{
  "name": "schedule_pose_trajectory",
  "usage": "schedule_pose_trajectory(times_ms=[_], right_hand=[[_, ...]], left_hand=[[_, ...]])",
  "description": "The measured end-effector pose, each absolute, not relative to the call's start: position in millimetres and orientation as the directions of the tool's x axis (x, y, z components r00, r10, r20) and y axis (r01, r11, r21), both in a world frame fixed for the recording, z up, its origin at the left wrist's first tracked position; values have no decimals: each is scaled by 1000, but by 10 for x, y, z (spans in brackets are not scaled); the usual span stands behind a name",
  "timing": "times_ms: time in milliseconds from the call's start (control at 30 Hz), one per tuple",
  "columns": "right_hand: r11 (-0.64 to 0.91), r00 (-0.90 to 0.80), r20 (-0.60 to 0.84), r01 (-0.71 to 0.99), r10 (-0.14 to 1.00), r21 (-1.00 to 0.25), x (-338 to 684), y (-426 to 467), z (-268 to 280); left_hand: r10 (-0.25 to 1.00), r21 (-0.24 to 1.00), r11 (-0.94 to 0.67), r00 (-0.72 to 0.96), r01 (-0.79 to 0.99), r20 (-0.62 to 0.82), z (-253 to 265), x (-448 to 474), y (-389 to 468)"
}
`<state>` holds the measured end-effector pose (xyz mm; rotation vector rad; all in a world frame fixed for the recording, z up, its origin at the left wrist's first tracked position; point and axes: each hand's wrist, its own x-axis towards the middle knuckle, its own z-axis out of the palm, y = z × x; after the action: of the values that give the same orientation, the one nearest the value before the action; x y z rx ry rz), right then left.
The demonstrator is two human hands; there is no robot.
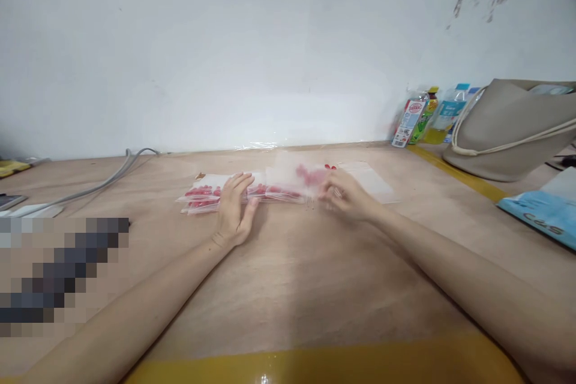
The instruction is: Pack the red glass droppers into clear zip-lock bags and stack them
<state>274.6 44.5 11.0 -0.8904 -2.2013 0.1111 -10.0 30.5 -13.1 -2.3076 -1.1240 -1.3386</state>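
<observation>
Flat on a row of small clear plastic bags [200, 197] with red pieces inside rests my left hand [236, 209], its fingers stretched out. To its right, my right hand [345, 195] is closed, pinching a clear plastic bag [297, 171] that shows a red patch and is smeared by motion. This bag is raised over the right end of the row. A few loose red pieces [330, 167] show just beyond my right hand. Beside it lies a flat whitish plastic bag [371, 181], partly hidden by the hand. Thin small items on the table below the held bag are too blurred to name.
Several drink bottles [452, 114] and a beige drawstring bag [513, 126] stand at the back right. A blue packet [540, 216] lies at the right edge. A grey cable [99, 183] crosses the left side. A white wall [270, 54] bounds the table behind.
</observation>
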Motion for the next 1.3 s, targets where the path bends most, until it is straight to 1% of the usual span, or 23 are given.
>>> schedule_pose_trajectory(times_ms=[33,67,100,133,167,200,233,267,333,367,433,500,567,667,833,900,967,1000,1033,1100,1133,1200,1300], right_hand=[[811,-624,523,504,581,-299,2649,351,134],[839,-732,411,458,544,-294,2572,267,155],[846,-802,300,422,516,-326,2519,203,173],[831,-841,201,407,503,-379,2489,163,187],[798,-849,136,408,510,-444,2480,149,193],[756,-834,116,420,540,-502,2488,161,192],[713,-793,133,443,594,-544,2506,197,184],[669,-718,182,482,672,-565,2530,251,169],[566,-491,298,602,819,-563,2572,391,126],[497,-369,335,670,867,-551,2584,464,103],[345,-172,352,782,920,-519,2580,600,62],[226,-70,328,856,942,-466,2541,710,34],[131,-16,279,909,960,-396,2478,795,15],[50,25,221,945,975,-323,2377,868,0],[42,29,220,949,975,-312,2368,815,37],[86,17,284,935,959,-345,2469,740,59],[187,6,377,862,926,-471,2609,639,56],[237,18,404,786,915,-571,2679,578,39],[259,51,397,680,916,-685,2740,511,12],[203,125,279,424,952,-883,2814,365,-63],[154,151,207,300,967,-941,2824,292,-104],[83,185,103,113,977,-990,2798,168,-173],[68,215,60,-28,975,-997,2712,72,-226]], left_hand=[[447,168,-708,252,686,858,-122,-99,279],[397,169,-744,224,647,890,-114,-95,251],[352,167,-777,200,607,914,-106,-87,221],[319,160,-804,188,573,929,-97,-72,186],[299,150,-825,197,545,934,-88,-50,147],[299,144,-839,225,525,927,-78,-20,103],[324,142,-844,280,518,904,-69,17,54],[367,148,-839,344,523,864,-62,59,2],[425,160,-843,455,513,782,-61,147,-99],[452,176,-850,515,497,728,-67,186,-143],[515,228,-840,592,492,620,-91,243,-203],[566,279,-821,646,498,512,-118,269,-229],[592,315,-806,681,501,432,-130,274,-232],[609,344,-792,692,505,387,-109,270,-232],[631,357,-773,693,525,348,-54,239,-229],[628,365,-772,713,520,313,-53,210,-211],[624,376,-770,731,516,275,-61,185,-189],[622,380,-769,738,514,262,-66,179,-178],[619,382,-770,742,511,256,-71,178,-170],[607,384,-779,750,496,264,-78,189,-159],[600,384,-784,753,487,271,-81,198,-156],[594,388,-789,754,476,280,-82,216,-157],[594,402,-786,754,470,280,-74,229,-164]])
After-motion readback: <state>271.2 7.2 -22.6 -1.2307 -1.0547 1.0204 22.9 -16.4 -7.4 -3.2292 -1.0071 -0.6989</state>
